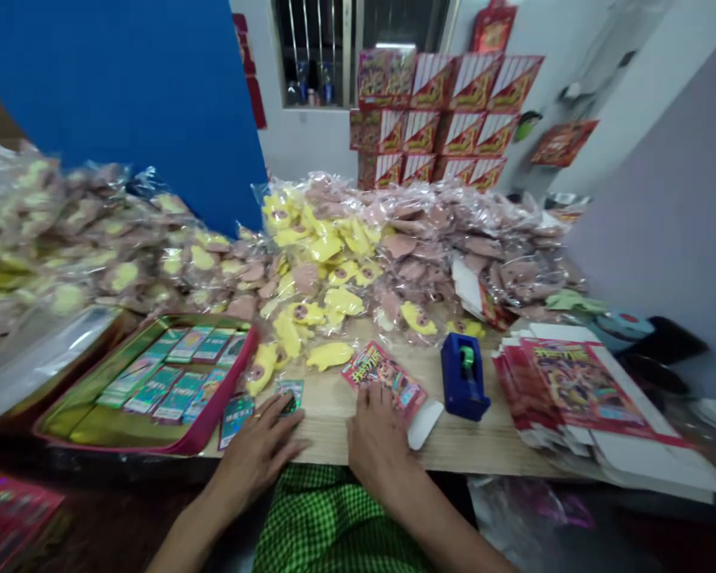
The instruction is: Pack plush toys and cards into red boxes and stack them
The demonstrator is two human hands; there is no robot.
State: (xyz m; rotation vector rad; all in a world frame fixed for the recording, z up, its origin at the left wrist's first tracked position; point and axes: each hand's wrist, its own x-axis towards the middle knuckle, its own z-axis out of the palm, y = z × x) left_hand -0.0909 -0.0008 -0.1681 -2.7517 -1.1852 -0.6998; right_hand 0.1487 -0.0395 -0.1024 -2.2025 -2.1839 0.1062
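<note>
My left hand (pixel 262 446) rests at the front of the wooden table (pixel 316 398) with its fingers apart. Its fingertips touch or lie just beside a small teal card (pixel 289 391), and another teal card (pixel 234 418) lies to its left. The fingers of my right hand (pixel 380 442) lie stretched out on a flat red printed carton (pixel 387 374), whose white flap (pixel 425 423) points toward me. Beyond the hands are yellow soft figures (pixel 329 356) in clear bags. To the right of the carton stands a blue tape dispenser (pixel 464 378) with green tape.
A pink-rimmed tray (pixel 247 358) holding several rows of teal cards stands at the left. Folded red cartons (pixel 585 390) are piled at the right. Bagged pink and yellow figures (pixel 418 231) heap across the back. Red and white boxes (pixel 433 83) are stacked by the window.
</note>
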